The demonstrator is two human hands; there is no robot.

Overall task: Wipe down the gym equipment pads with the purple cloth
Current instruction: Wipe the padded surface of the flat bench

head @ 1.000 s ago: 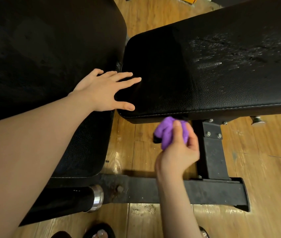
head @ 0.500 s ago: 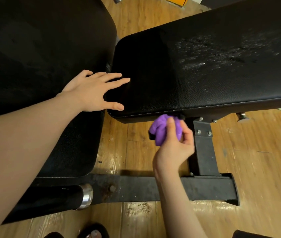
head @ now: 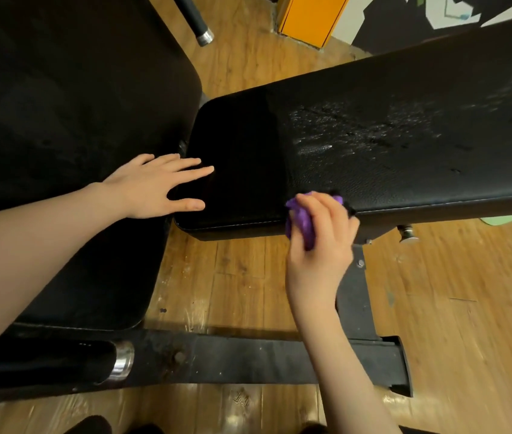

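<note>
Gripping: bunched purple cloth [head: 303, 225] clamped in right hand [head: 320, 245] fingers, against near edge of black textured vinyl bench pad [head: 389, 158] | left hand [head: 154, 186] flat, fingers spread, on pad's end | second black vinyl pad [head: 60, 120] left | black steel frame bar [head: 248, 358] below | orange box [head: 311, 17] beyond, on wooden plank floor [head: 467, 308]

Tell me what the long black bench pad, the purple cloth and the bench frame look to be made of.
Long black bench pad: apparently vinyl or faux leather, with a pebbled grain, a stitched edge seam and a worn, flaking patch. Crumpled purple cloth, gripped in the right hand: soft, fuzzy fabric, possibly microfibre. Black bench frame: painted metal, scuffed, with bolt heads.
</note>
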